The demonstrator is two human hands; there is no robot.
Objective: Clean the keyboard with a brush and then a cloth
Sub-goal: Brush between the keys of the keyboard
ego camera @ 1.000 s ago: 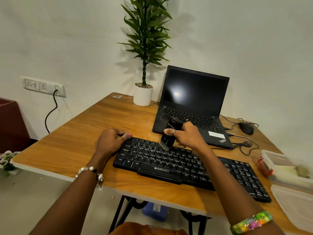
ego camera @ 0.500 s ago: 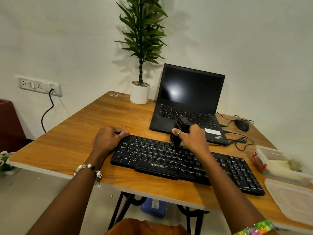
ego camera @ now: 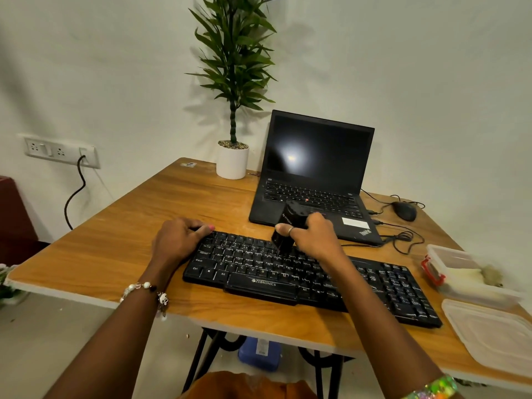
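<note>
A black Zebronics keyboard (ego camera: 305, 279) lies across the front of the wooden table (ego camera: 121, 240). My right hand (ego camera: 313, 236) grips a black brush (ego camera: 288, 226) by its handle, and the bristles touch the upper key rows near the keyboard's middle. My left hand (ego camera: 177, 239) rests on the keyboard's far left corner, fingers curled over its back edge. A pale cloth sits in an open plastic box (ego camera: 457, 272) at the right.
A black laptop (ego camera: 313, 171) stands open right behind the keyboard. A potted plant (ego camera: 232, 159) is at the back. A mouse (ego camera: 404, 211) and its cables lie back right. A box lid (ego camera: 489, 332) lies at the front right corner.
The brush has moved right and back along the upper key rows with my right hand. My left hand has stayed on the keyboard's left corner. The view has shifted slightly.
</note>
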